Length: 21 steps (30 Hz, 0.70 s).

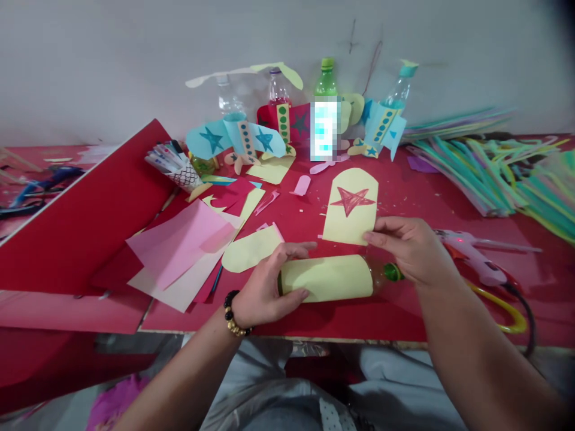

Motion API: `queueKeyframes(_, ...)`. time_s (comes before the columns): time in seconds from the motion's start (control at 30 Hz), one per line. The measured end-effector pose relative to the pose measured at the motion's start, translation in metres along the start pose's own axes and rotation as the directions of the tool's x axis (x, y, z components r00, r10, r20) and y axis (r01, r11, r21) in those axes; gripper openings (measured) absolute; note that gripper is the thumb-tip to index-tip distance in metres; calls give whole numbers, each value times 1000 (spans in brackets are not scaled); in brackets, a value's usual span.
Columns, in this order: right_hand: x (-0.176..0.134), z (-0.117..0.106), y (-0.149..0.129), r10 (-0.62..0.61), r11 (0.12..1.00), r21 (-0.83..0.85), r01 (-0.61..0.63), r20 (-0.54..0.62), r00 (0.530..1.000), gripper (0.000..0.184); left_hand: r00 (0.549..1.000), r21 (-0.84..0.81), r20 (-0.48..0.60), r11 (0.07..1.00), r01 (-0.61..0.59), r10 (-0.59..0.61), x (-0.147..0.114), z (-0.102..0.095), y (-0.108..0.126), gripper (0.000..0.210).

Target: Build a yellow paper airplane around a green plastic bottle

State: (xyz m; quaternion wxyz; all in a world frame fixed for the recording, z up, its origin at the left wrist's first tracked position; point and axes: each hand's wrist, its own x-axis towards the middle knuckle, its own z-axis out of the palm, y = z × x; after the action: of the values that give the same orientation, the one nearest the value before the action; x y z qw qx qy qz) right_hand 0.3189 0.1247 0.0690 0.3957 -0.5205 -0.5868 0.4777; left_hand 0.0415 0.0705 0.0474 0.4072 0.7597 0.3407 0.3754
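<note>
One bottle (378, 276), already wrapped in yellow paper (330, 279), lies near the middle, left hand (266, 288) curled around its left end, right hand (409, 246) pinching tight a star paper (351, 224) not joined on yet.

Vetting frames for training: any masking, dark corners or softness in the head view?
Head view: a bright pixelated block covers the area below the visible top of the green-capped plastic bottle; head view: upper-right corner darkened; head view: fine detail slightly soft, yet the red star on the arched pale-yellow paper reads clearly.
</note>
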Motion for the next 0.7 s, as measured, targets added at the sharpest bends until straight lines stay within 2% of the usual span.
queueKeyframes(0.1, 14, 1, -4, -8, 986, -167, 5, -21, 1000, 27, 1000, 7, 17, 1000, 12, -12, -5, -1, 3, 52)
queueKeyframes(0.2, 34, 3, -9, 37, 911, -412, -24, 22, 999, 26, 999, 39, 31, 999, -6, 5, -12, -1, 7, 51)
queueKeyframes(0.23, 40, 5, -12, 61, 857, -514, -32, 41, 997, 24, 999, 48, 29, 999, -16, 15, -14, -1, 8, 50)
queueKeyframes(0.3, 51, 12, -24, 65, 691, -723, -13, 44, 997, 19, 999, 55, 17, 998, -37, 36, -19, 0, 10, 50)
queueKeyframes(0.37, 57, 25, -40, -20, 518, -852, 74, 74, 997, 17, 999, 60, 15, 997, -54, 53, -23, 0, 10, 49)
queueKeyframes(0.4, 59, 35, -48, -82, 461, -873, 158, 135, 987, 18, 998, 63, 17, 996, -63, 62, -24, 0, 10, 48)
queueKeyframes(0.43, 60, 46, -56, -136, 433, -857, 281, 246, 960, 21, 997, 68, 19, 995, -73, 72, -25, 0, 10, 48)
queueKeyframes(0.47, 61, 59, -63, -174, 412, -803, 430, 394, 902, 24, 997, 75, 21, 994, -81, 80, -26, 0, 9, 47)
queueKeyframes(0.5, 63, 72, -69, -183, 384, -726, 570, 545, 818, 29, 996, 82, 22, 993, -86, 85, -26, 1, 9, 47)
queueKeyframes(0.53, 65, 86, -72, -161, 353, -655, 668, 660, 733, 32, 996, 88, 22, 992, -87, 86, -26, 1, 8, 47)
queueKeyframes(0.57, 68, 98, -74, -113, 325, -608, 725, 736, 668, 33, 996, 94, 20, 992, -87, 86, -26, 1, 8, 46)
queueKeyframes(0.6, 71, 109, -75, -65, 304, -580, 756, 779, 624, 34, 996, 98, 17, 991, -89, 87, -25, 1, 7, 46)
queueKeyframes(0.63, 76, 119, -74, -41, 292, -568, 770, 796, 603, 34, 996, 99, 15, 991, -93, 92, -25, 1, 7, 45)
queueKeyframes(0.7, 84, 132, -70, -16, 276, -561, 781, 809, 587, 41, 994, 94, 13, 989, -114, 113, -24, 0, 6, 43)
